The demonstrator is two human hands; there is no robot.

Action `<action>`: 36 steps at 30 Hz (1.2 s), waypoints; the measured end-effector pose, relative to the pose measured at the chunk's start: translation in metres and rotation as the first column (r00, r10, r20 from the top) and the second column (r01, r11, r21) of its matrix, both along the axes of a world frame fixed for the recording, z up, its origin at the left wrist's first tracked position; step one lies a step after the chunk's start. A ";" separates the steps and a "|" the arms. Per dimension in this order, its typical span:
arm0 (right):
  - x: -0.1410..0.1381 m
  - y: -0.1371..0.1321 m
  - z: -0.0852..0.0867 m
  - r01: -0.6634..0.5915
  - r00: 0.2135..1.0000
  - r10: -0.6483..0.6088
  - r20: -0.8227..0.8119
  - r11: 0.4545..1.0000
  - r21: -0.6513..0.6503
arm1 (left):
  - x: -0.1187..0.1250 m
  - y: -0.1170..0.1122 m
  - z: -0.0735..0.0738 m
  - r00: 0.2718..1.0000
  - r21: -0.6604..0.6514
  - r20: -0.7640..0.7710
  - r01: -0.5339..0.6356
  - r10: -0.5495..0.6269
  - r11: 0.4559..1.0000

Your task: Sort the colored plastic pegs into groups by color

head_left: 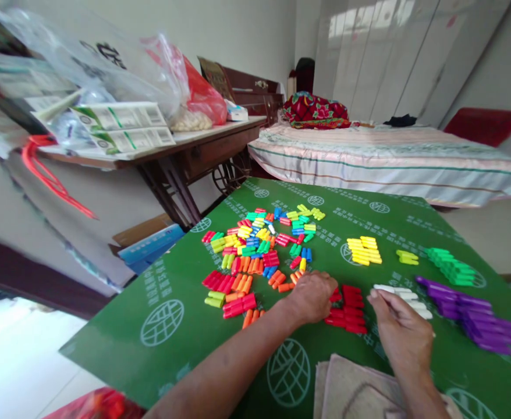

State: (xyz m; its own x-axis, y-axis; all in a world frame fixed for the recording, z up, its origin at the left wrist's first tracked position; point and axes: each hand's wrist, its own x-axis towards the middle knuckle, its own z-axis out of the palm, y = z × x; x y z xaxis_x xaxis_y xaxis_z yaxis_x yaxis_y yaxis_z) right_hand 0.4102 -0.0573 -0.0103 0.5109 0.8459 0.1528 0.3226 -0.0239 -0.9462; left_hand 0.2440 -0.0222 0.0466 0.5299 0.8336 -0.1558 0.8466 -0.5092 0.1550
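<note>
A green board [181, 302] carries many small plastic caps. A mixed pile of coloured caps [255, 250] lies at its left middle. Sorted groups lie to the right: red caps [350, 308], white caps [408, 298], yellow caps [364, 250], green caps [451, 265] and purple caps [474, 314]. My left hand [313, 297] rests knuckles up at the left edge of the red group, fingers curled under. My right hand [397, 329] sits beside the white caps, fingertips pinched on one of them.
A folded grey cloth [351, 387] lies at the board's near edge. A wooden sewing table [194, 148] piled with plastic bags and boxes stands at the left. A bed [386, 157] with a striped cover runs behind the board. A blue box [151, 247] lies below the table.
</note>
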 end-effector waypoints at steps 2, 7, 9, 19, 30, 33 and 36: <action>-0.001 0.000 0.001 0.000 1.000 0.000 -0.020 1.000 -0.022 | 0.000 -0.003 0.000 1.000 0.009 0.004 -0.014 0.014 1.000; -0.001 -0.001 0.001 0.009 0.999 -0.011 -0.032 0.998 -0.055 | -0.001 -0.008 0.000 0.998 0.004 0.055 0.000 -0.001 1.000; -0.001 -0.001 0.000 0.012 1.000 -0.014 -0.027 0.998 -0.064 | -0.003 -0.008 -0.001 0.997 -0.003 0.079 0.009 -0.009 1.000; -0.005 -0.001 0.008 -0.006 0.998 0.001 -0.059 0.997 -0.075 | -0.073 0.008 0.012 0.917 0.213 0.081 -0.399 0.391 0.892; -0.007 -0.001 0.008 -0.026 0.998 0.025 -0.059 0.999 -0.028 | -0.098 0.012 0.010 0.873 0.147 0.016 -0.485 0.488 0.862; -0.005 0.000 0.006 -0.023 0.999 0.023 -0.048 1.000 0.002 | -0.101 0.014 0.009 0.871 0.138 0.034 -0.491 0.491 0.860; -0.005 0.001 0.006 -0.015 0.999 0.016 -0.050 1.000 0.014 | -0.099 0.013 0.012 0.873 0.139 0.060 -0.487 0.484 0.862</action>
State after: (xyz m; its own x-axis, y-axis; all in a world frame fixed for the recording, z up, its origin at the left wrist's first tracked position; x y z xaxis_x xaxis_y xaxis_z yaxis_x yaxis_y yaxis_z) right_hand 0.4048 -0.0566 -0.0044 0.5049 0.8519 0.1387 0.2745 -0.0062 -0.9616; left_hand 0.1449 -0.0095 0.0583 0.0542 0.9985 -0.0060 0.9896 -0.0530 0.1335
